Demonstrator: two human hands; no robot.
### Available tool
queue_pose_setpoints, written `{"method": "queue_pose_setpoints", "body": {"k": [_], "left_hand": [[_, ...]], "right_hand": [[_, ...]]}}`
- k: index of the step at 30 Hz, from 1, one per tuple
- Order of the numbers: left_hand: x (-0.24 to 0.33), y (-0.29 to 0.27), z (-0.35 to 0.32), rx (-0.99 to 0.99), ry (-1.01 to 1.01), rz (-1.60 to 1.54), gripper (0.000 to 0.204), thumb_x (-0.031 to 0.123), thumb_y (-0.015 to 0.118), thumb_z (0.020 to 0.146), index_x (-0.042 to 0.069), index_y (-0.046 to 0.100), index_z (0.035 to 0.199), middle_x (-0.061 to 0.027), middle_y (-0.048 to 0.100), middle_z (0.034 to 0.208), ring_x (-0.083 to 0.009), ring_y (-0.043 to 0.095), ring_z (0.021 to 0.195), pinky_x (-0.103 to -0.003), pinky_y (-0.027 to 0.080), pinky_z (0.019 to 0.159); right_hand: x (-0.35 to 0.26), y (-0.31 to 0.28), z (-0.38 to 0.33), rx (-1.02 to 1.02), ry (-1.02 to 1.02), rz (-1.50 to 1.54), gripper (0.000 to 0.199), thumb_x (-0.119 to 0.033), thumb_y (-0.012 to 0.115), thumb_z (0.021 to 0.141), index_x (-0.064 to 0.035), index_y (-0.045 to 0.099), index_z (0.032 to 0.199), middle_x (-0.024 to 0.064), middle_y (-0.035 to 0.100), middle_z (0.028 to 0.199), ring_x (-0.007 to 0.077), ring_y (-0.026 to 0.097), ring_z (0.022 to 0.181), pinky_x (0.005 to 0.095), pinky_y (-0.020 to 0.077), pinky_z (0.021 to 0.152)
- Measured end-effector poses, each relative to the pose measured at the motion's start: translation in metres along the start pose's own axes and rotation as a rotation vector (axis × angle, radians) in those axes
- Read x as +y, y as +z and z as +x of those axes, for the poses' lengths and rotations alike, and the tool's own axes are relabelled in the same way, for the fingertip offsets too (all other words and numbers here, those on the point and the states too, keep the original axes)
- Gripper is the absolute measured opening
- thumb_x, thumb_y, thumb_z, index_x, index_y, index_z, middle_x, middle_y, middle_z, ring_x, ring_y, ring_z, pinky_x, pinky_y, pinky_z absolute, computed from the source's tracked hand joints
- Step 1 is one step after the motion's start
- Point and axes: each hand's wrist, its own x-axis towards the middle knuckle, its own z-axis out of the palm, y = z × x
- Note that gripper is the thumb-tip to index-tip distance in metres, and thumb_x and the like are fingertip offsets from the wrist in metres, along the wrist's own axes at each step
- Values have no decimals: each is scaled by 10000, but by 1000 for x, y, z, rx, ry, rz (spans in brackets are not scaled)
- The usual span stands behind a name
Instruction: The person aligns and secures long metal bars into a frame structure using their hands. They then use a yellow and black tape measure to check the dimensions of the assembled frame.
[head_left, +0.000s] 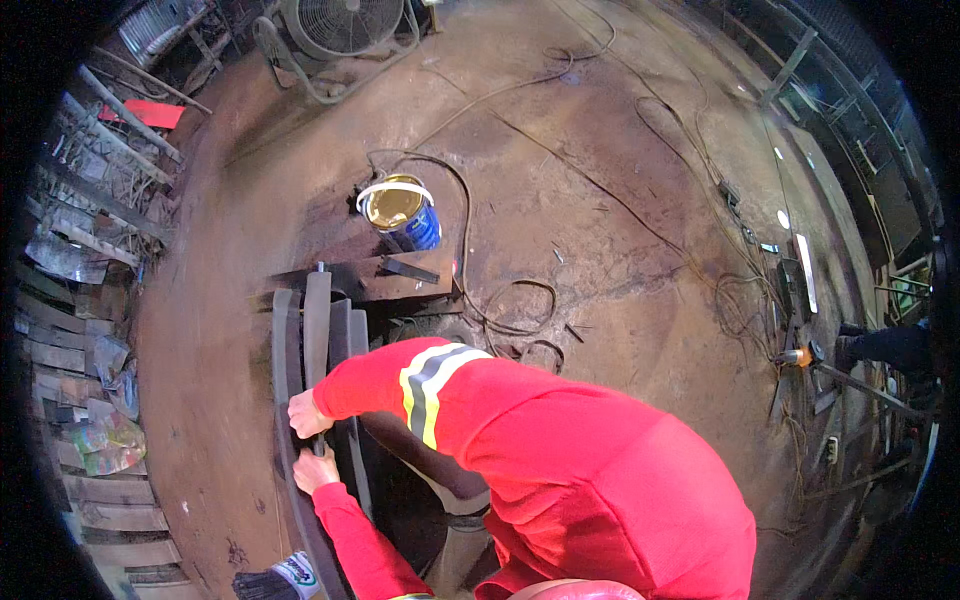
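Gripping phase: both hands clasp a bar among the stacked curved steel strips (318, 330), left of frame centre; right hand (306, 413) above, left hand (316, 468) below. Likely aligning; steady grip needed next. Paint can (398, 208) stands beyond.

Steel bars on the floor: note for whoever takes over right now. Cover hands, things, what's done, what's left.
Right hand: closed on the flat steel bar.
Left hand: on the curved bars just below; grip unclear.
Bars stand on edge, side by side. Open tin beyond them, brush nearer.
Done: bars grouped.
Left: both hands not yet off them.
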Motion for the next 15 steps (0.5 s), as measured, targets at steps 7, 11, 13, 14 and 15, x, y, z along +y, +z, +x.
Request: {"method": "queue_pose_setpoints", "body": {"k": [7,11,13,14,15], "left_hand": [[-52,14,-18,-37,-96,-83,420,481,662,729,73,602,809,-170,640,716,-362,634,679,-482,513,623],[-76,31,-105,-11,-192,-103,387,427,704,710,58,622,796,-165,664,789,-355,647,744,-467,514,657],[-95,44,-163,-97,-277,-150,392,423,715,709,51,631,798,-169,669,816,-352,651,773,-454,514,686],[-101,49,-186,-129,-329,-172,394,421,721,709,47,635,800,-170,671,829,-351,653,788,-448,514,700],[-83,10,-125,-150,-295,-204,475,483,730,710,25,655,813,-200,672,832,-372,652,791,-456,504,710]], "right_hand": [[30,-51,-15,-53,181,82,136,-221,572,738,-123,664,720,114,655,740,310,660,733,454,538,602],[-2,4,-34,88,61,32,221,-329,664,735,-109,666,715,108,659,735,302,666,795,446,537,682],[-45,20,-16,-80,96,242,415,-482,686,717,-68,688,732,131,672,773,315,654,781,447,521,684],[-61,10,-6,-251,158,355,432,-494,683,728,-63,698,756,130,675,791,317,646,776,441,513,677],[2,-41,-1,-407,259,456,450,-505,679,740,-58,707,779,129,678,809,319,638,771,435,506,670]]}}
